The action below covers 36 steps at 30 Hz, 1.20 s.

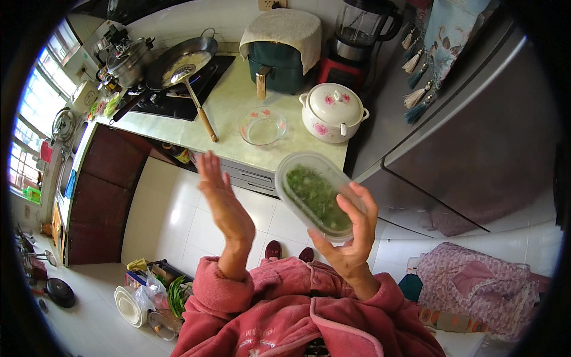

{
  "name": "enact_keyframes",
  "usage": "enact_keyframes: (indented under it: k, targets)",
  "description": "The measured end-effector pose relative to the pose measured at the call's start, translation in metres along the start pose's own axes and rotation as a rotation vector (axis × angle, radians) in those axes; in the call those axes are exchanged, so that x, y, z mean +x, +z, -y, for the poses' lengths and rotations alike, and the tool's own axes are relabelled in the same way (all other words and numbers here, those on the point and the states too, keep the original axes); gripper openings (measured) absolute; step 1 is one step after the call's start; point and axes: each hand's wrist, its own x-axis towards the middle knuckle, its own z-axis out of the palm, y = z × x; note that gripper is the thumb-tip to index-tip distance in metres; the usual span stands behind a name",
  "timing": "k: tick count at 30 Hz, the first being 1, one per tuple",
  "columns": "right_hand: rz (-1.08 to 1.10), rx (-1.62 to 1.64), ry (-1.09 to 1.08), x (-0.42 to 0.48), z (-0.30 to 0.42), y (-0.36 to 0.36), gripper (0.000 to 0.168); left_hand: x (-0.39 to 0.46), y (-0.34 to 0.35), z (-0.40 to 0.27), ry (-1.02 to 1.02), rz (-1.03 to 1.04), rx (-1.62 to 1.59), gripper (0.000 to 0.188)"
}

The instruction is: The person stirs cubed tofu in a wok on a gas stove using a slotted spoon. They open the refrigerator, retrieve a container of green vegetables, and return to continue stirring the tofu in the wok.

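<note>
My right hand (352,232) grips an oval translucent plastic container (317,196) of chopped greens by its right end, tilted in front of me. To its left my left hand (225,203) is raised with its fingers apart, holding nothing. Beyond the hands, on the counter, stand a clear glass bowl (263,127) with a floral pattern and a white lidded pot (332,111) with pink flowers. On the stove, a wok (156,71) holds pale food, and a slotted ladle (196,100) rests in it, its wooden handle reaching over the counter.
A gas stove (178,105) carries the wok, with a steel pot (129,64) beside it. A green air fryer (279,67) under a cloth and a red-based blender (345,62) stand at the back. A grey refrigerator (464,147) borders the right. Vegetables and bags lie low at left.
</note>
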Motion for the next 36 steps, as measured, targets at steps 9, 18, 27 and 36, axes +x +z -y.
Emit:
enact_keyframes:
  k: [9, 18, 27, 36]
  targets:
    - [0.214, 0.188, -0.013, 0.019, -0.007, -0.018, 0.065, 0.003, -0.001, 0.006, -0.382, 0.289, -0.195, 0.07]
    - [0.903, 0.784, 0.095, 0.049, -0.034, -0.036, 0.06, 0.015, -0.005, -0.032, -1.119, 1.214, -0.048, 0.089]
    - [0.413, 0.448, 0.338, 0.036, -0.054, -0.025, 0.112, -0.01, -0.016, -0.019, -1.102, 0.792, -0.394, 0.078]
    - [0.388, 0.164, 0.011, 0.008, -0.011, 0.009, 0.099, -0.019, 0.012, -0.014, -0.97, 0.392, -0.512, 0.056]
